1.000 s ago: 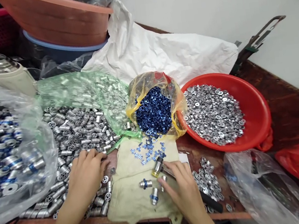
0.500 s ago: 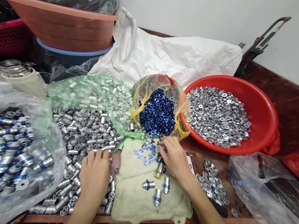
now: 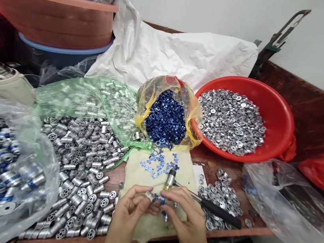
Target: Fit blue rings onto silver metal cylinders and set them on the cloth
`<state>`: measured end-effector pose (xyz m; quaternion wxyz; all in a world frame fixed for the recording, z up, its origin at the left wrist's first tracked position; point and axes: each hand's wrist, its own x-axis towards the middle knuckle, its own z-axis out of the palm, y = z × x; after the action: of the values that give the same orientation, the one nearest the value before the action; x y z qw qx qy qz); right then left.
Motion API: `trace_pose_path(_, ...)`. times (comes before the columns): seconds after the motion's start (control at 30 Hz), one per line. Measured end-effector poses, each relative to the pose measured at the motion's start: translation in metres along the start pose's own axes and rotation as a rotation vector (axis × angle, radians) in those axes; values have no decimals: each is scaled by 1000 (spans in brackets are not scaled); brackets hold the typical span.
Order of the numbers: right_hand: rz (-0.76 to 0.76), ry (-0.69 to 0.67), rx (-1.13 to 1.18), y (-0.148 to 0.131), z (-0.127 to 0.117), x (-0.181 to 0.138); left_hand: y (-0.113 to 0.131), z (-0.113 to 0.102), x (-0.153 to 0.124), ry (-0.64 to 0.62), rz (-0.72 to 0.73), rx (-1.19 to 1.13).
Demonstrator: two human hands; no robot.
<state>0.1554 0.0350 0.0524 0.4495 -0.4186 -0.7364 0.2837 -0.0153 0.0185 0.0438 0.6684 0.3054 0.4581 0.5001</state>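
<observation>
Over the cloth (image 3: 138, 168), my two hands are close together. My left hand (image 3: 133, 207) pinches a small silver metal cylinder (image 3: 149, 196). In the fingers of my right hand (image 3: 185, 210) is a blue metal ring (image 3: 160, 199), right beside the cylinder; whether they touch I cannot tell. Beneath the hands lie assembled pieces, mostly covered by the fingers. Several loose blue rings (image 3: 160, 163) are spread on the cloth beyond. A hammer with a black grip (image 3: 222, 213) and a yellow-faced head (image 3: 169, 180) lies by my right hand.
Silver cylinders (image 3: 82, 199) are heaped at left, beside a clear bag of blue-banded pieces (image 3: 8, 177). A yellowish bag (image 3: 193, 121) holds blue rings. At right, a red basin (image 3: 278, 118) contains small silver discs; more discs (image 3: 219, 197) lie near the hammer.
My left hand has come from the cylinder heap to the middle with a cylinder. My right hand has drawn back from the loose rings with one ring. The view has shifted slightly.
</observation>
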Motion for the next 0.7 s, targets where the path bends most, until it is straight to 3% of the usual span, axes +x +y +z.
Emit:
trace_pose_path(0.1,-11,-16,62,-5,1,-2,-9,2,2,33,25,-65)
trace_pose_path(0.27,150,7,178,-7,3,-3,-17,1,0,91,65,-66)
trace_pose_path(0.47,210,-46,242,-6,-2,-8,-18,1,-16,-6,73,107)
trace_pose_path(0.57,226,-65,197,-7,-8,-11,-21,3,-21,29,230,389)
trace_pose_path(0.7,228,-55,104,-12,-9,-20,-29,8,-17,-6,599,610)
